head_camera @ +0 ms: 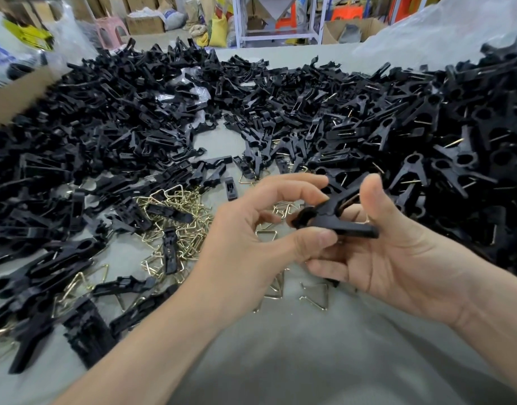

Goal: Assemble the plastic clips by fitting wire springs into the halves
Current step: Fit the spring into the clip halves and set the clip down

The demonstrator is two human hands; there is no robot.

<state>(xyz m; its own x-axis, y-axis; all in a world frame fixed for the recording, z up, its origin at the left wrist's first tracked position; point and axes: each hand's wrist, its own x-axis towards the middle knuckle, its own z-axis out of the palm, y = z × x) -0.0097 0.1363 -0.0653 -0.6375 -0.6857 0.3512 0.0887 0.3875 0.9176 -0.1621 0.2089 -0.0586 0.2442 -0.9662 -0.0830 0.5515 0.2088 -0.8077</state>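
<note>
A black plastic clip [336, 220] is held near centre — pinched at its head by the left hand [251, 229], gripped in the right hand's [397, 252] curled fingers; its brass-coloured wire spring [349, 200] could be flung out by uneven pressure.

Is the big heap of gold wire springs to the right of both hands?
No, the heap of gold triangular wire springs lies to the left of the left hand.

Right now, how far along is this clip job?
Done, it seems: the heap of joined clips on the right, wire showing in many. In hand: one clip, pinched between the left hand and right hand. Left to do: a big heap of loose halves on the left and scattered wire springs in front. Roughly half remains, I'd guess.
</note>
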